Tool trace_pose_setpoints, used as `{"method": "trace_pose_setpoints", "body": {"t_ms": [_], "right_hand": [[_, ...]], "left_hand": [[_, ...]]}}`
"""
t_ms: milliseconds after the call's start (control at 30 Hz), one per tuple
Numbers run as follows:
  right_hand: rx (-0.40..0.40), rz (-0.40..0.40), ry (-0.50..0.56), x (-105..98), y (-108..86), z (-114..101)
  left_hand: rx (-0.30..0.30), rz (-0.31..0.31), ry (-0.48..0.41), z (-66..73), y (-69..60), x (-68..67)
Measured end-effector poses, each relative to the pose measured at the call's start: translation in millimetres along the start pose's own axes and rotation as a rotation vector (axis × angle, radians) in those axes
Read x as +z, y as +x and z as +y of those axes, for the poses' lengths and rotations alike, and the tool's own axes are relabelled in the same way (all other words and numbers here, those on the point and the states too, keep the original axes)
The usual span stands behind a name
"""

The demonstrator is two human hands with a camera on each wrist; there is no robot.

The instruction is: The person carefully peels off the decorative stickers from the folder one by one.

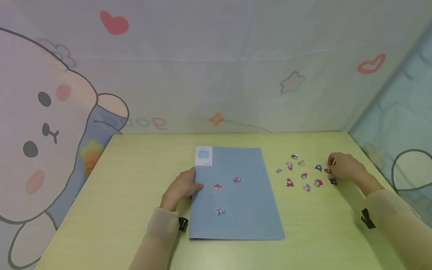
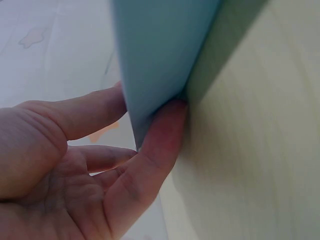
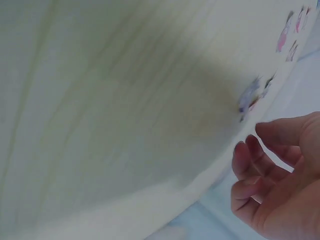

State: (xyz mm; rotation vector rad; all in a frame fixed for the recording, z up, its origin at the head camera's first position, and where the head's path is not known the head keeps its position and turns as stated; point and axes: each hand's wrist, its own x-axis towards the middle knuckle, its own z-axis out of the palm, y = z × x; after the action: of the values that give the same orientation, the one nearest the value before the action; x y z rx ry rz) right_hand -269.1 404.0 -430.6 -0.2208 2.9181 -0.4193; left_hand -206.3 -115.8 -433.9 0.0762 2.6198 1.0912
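A blue folder with a white label at its upper left corner lies on the table. Three small cartoon stickers are on it: a pink one, a pink-and-white one and a grey one. My left hand pinches the folder's left edge, thumb above and fingers beneath, the edge slightly raised. On the right, my right hand hovers beside a red sticker. In the right wrist view its thumb and bent fingers stand apart with nothing visible between them.
Several loose cartoon stickers lie right of the folder, among them a red one, a pink-and-purple one and a dark one. Behind the pale yellow table hangs a printed cloth; another hangs at the right.
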Motion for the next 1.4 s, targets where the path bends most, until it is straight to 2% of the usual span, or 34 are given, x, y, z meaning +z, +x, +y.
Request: {"method": "trace_pose_setpoints", "body": {"t_ms": [100,300,467,600,900,1033,1233,1400], "right_hand": [[-0.015,0.044,-0.023,-4.7,-1.9,-17.4],[-0.095,0.094,-0.054,-10.3,-0.2,-66.1],[-0.207,0.162,-0.081,-8.1,-2.7,-104.9],[-0.314,0.186,-0.098,-2.1,-6.0,-134.9],[-0.508,0.147,-0.101,22.3,-3.5,-197.8],[-0.57,0.119,-0.097,35.7,0.2,-220.2],[-0.618,0.08,-0.103,54.3,8.0,-244.0],[-0.627,0.05,-0.08,67.0,13.0,-253.7]], "left_hand": [[-0.004,0.002,0.006,0.4,0.1,0.8],[-0.001,0.008,0.015,-0.6,1.2,0.9],[0.009,0.009,0.001,0.9,0.1,1.4],[0.01,0.008,-0.013,1.9,-1.5,1.6],[0.005,0.011,-0.008,1.3,-0.1,1.6],[0.005,0.009,-0.009,1.1,0.2,3.2],[0.009,0.02,-0.007,2.5,2.0,4.4],[0.006,0.016,-0.004,1.9,3.3,5.7]]}}
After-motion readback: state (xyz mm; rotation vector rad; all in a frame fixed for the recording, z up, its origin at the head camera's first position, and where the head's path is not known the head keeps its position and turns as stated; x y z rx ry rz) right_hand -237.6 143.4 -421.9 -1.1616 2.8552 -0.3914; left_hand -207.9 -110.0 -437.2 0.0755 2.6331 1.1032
